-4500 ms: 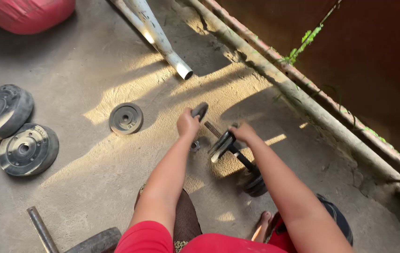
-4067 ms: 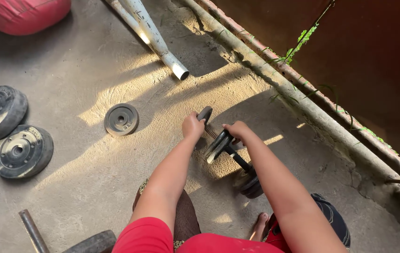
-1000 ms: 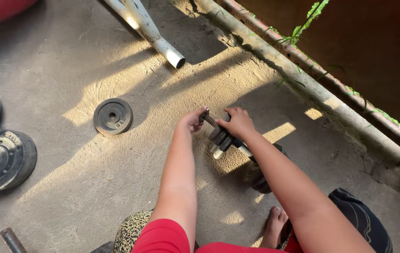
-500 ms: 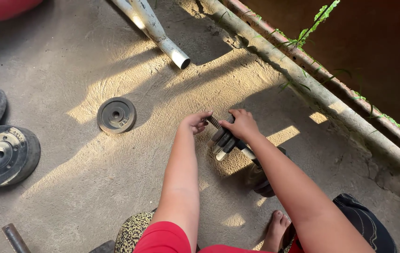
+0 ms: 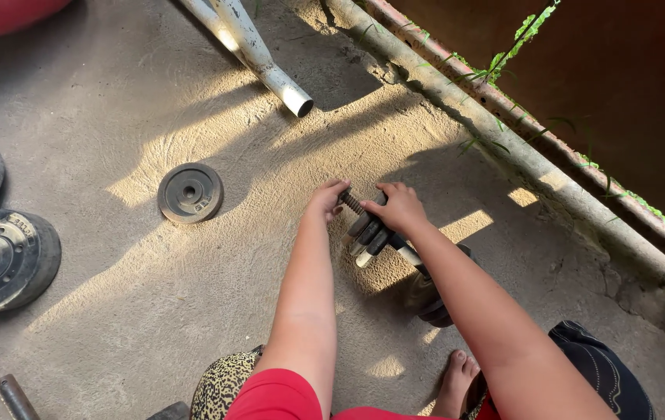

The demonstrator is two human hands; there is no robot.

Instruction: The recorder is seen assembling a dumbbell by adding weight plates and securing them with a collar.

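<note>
Outdoors, both hands are gripping a dumbbell on the concrete floor: left hand at its threaded end, right hand grasping beside the plates.

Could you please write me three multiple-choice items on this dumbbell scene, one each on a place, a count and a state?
1. Where does the single small weight plate lie?
A. On the concrete floor, apart to the left of the hands
B. Leaning on the white pipe
C. On the dumbbell bar

2. How many hands are at the near end of the dumbbell?
A. None
B. One
C. Two

3. How does the dumbbell sit?
A. Lifted in the air
B. Down on the floor
C. Standing on end

Answers:
1 A: the plate lies flat and alone in the sunlight.
2 C: the left hand and right hand both meet at the threaded end.
3 B: its plates rest on the floor.
</note>
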